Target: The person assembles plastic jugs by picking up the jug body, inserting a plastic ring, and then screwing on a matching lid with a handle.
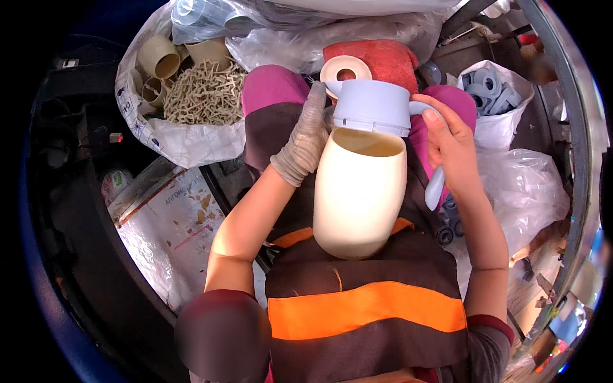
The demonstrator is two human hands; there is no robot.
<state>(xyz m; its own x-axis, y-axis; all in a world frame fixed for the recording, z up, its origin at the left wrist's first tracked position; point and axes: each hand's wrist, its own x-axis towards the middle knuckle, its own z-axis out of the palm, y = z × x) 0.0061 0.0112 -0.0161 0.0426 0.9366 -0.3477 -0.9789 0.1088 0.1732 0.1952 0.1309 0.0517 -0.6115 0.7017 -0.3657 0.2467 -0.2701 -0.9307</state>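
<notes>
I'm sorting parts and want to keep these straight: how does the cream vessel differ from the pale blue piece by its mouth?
The cream vessel is tall, while the pale blue piece has a short, squat body. The vessel's visible side is plain and gently bulging; the blue piece carries a curved handle on the right. Their colours differ too: cream against pale blue. Both have smooth, rounded bodies.

I see cream barrel-shaped jug body (359, 195), tilted, open mouth uppermost | I see pale blue spouted collar (373, 105), curved handle (435, 188) hanging down, at jug's far rim
</notes>
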